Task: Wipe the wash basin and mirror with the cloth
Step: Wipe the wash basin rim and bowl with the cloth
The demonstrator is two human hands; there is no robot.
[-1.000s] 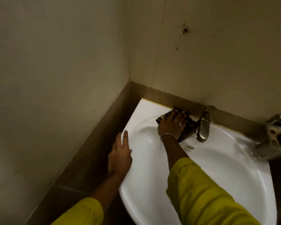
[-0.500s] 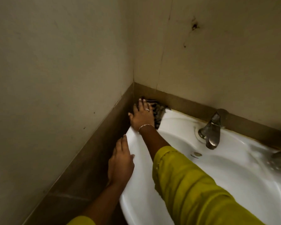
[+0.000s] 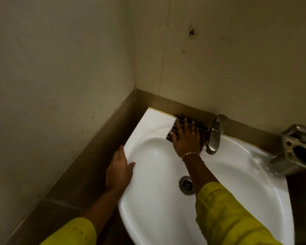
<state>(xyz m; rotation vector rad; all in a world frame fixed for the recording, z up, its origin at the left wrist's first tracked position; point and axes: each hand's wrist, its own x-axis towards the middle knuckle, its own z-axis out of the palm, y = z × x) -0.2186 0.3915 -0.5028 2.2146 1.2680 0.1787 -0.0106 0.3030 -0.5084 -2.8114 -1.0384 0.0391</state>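
Note:
A white wash basin (image 3: 148,124) sits in a wall corner. A dark checked cloth (image 3: 200,127) lies on its back rim, just left of the metal tap (image 3: 214,137). My right hand (image 3: 186,138) presses flat on the cloth with straight, spread fingers. My left hand (image 3: 118,171) rests on the basin's left rim, fingers straight, thumb over the edge. Both arms wear yellow sleeves. No mirror is in view.
A brown tile band runs along both walls behind the basin. A metal fixture (image 3: 297,151) juts out at the right edge. The drain (image 3: 186,185) sits in the bowl near my right forearm.
My right hand slid the cloth from the basin's back-left corner rightward along the rim, back beside the tap. My left hand stayed on the left rim.

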